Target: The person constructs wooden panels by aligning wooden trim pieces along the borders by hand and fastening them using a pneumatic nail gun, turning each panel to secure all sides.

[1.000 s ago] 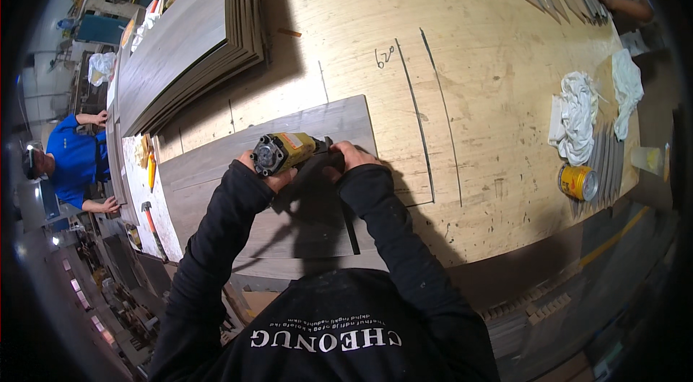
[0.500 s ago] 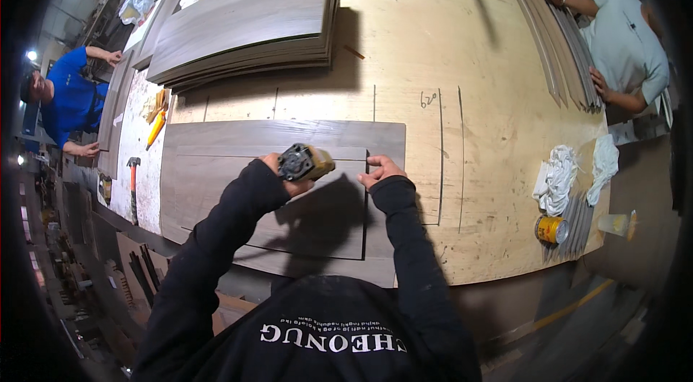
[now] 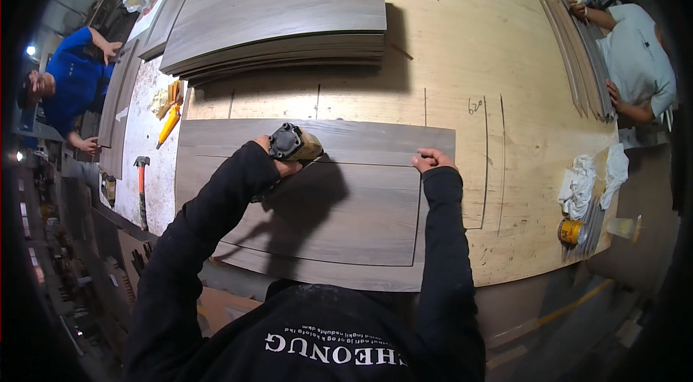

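Observation:
My left hand (image 3: 287,167) is closed round a nail gun (image 3: 296,142), seen from above with a black bolted cap and a yellowish body. The tool is over the far part of a grey wood-grain panel (image 3: 346,216), near the seam with a long grey board (image 3: 375,138); its tip is hidden. My right hand (image 3: 434,159) rests by the panel's far right corner, where the seams meet. Its index finger and thumb are bent and a little apart, with nothing visible between them.
A thick stack of grey panels (image 3: 281,3) stands beyond. Left are a hammer (image 3: 142,191), a yellow-handled tool (image 3: 169,126) and a person in blue (image 3: 76,75). Right are dark strips (image 3: 577,57), white rags (image 3: 577,187), a yellow can (image 3: 572,231) and a person in pale clothing (image 3: 635,57).
The nail gun in my left hand has moved left along the seam. My right hand stays near the panel corner, its fingers more bent. The whole view has shifted.

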The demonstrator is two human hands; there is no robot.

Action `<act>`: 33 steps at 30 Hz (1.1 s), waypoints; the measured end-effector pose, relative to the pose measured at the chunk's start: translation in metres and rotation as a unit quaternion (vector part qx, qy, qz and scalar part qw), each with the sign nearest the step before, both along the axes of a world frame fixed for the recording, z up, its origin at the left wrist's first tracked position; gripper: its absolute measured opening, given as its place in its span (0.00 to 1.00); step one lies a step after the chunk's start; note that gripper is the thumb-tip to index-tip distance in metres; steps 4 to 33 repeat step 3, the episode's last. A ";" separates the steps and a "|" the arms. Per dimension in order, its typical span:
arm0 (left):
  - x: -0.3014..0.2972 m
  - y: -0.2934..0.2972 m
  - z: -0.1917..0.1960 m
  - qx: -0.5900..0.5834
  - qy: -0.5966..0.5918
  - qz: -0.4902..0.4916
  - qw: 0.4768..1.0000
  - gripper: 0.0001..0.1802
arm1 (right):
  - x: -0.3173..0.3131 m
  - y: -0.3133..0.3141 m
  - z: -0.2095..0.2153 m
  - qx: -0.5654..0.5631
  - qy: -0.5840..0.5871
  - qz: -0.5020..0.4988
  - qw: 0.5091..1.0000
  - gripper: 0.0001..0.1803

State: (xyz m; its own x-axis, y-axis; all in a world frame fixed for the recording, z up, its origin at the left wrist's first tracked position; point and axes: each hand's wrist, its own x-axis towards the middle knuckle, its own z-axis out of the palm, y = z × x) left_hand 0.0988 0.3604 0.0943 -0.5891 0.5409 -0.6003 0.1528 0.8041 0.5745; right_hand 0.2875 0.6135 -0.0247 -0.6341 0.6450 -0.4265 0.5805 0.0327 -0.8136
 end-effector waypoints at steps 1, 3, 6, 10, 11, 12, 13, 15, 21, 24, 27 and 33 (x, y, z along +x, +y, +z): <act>-0.005 -0.007 -0.010 -0.022 0.016 -0.006 1.000 0.23 | -0.002 -0.001 -0.002 0.000 -0.009 -0.002 1.000 0.17; -0.010 -0.013 -0.015 -0.043 0.029 -0.022 0.998 0.23 | -0.002 -0.006 -0.007 -0.022 -0.004 -0.001 1.000 0.17; -0.010 -0.013 -0.015 -0.043 0.029 -0.022 0.998 0.23 | -0.002 -0.006 -0.007 -0.022 -0.004 -0.001 1.000 0.17; -0.010 -0.013 -0.015 -0.043 0.029 -0.022 0.998 0.23 | -0.002 -0.006 -0.007 -0.022 -0.004 -0.001 1.000 0.17; -0.010 -0.013 -0.015 -0.043 0.029 -0.022 0.998 0.23 | -0.002 -0.006 -0.007 -0.022 -0.004 -0.001 1.000 0.17; -0.010 -0.013 -0.015 -0.043 0.029 -0.022 0.998 0.23 | -0.002 -0.006 -0.007 -0.022 -0.004 -0.001 1.000 0.17; -0.010 -0.013 -0.015 -0.043 0.029 -0.022 0.998 0.23 | -0.002 -0.006 -0.007 -0.022 -0.004 -0.001 1.000 0.17; -0.010 -0.013 -0.015 -0.043 0.029 -0.022 0.998 0.23 | -0.002 -0.006 -0.007 -0.022 -0.004 -0.001 1.000 0.17; -0.010 -0.013 -0.015 -0.043 0.029 -0.022 0.998 0.23 | -0.002 -0.006 -0.007 -0.022 -0.004 -0.001 1.000 0.17; -0.010 -0.013 -0.015 -0.043 0.029 -0.022 0.998 0.23 | -0.002 -0.006 -0.007 -0.022 -0.004 -0.001 1.000 0.17; -0.010 -0.013 -0.015 -0.043 0.029 -0.022 0.998 0.23 | -0.002 -0.006 -0.007 -0.022 -0.004 -0.001 1.000 0.17; -0.010 -0.013 -0.015 -0.043 0.029 -0.022 0.998 0.23 | -0.002 -0.006 -0.007 -0.022 -0.004 -0.001 1.000 0.17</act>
